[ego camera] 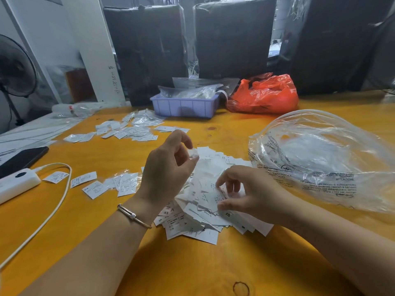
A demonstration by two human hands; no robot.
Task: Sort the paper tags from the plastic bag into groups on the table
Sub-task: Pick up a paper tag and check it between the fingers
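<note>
A heap of white paper tags (205, 218) lies on the orange table (192, 263) in front of me. My left hand (168, 167) hovers over the heap's left side, thumb and fingers pinching a small clear-wrapped tag. My right hand (245, 189) rests on the heap, thumb and forefinger pinching one tag that still lies in it. The big clear plastic bag (316, 159) with printed warnings lies to the right, mouth toward the heap. Sorted tags lie in a row at left (106, 185) and in a spread group farther back (128, 129).
A purple tray (183, 106) with clear packets and a red plastic bag (265, 95) stand at the back. A white power bank (17, 184) with its cable (55, 208) and a black phone (21, 158) lie at left. Dark wrapped blocks stand behind the table.
</note>
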